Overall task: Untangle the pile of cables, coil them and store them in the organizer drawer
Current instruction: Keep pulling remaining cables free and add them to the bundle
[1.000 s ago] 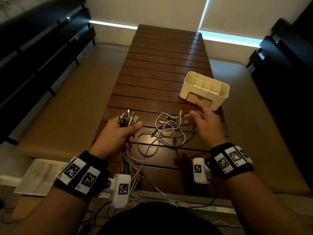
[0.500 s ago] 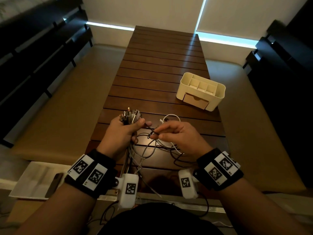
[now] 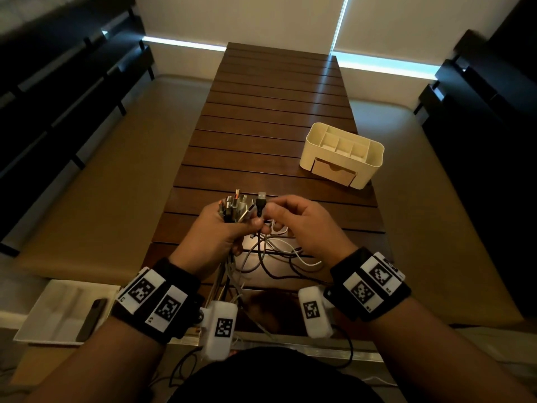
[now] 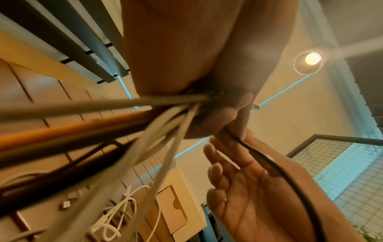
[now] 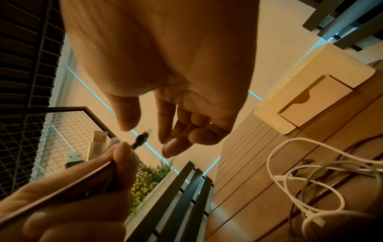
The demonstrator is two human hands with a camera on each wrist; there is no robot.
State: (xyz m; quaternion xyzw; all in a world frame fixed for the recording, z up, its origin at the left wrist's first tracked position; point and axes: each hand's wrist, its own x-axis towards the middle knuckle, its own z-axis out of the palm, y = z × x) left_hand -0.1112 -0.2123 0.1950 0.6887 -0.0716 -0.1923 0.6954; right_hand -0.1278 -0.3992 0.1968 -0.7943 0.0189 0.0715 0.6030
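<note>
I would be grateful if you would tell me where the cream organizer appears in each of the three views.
Head: the cream organizer stands on the table's right side, beyond the hands.
Left wrist: bottom centre, its drawer front facing the camera.
Right wrist: upper right.
Shared landmark: the notched drawer front.

A dim room with a long slatted table under drawn blinds

The dark wooden table point(image 3: 273, 135) stretches ahead of the hands to pale roller blinds point(image 3: 238, 18), with thin strips of daylight point(image 3: 386, 64) showing beneath them. Tan padded benches point(image 3: 96, 181) flank the table on both sides, backed by dark slatted panels point(image 3: 58, 91). A round ceiling lamp point(image 4: 311, 60) glows overhead. A wire-mesh panel point(image 5: 62, 131) and a green plant with yellow flowers point(image 5: 149, 176) stand off to the side.
</note>
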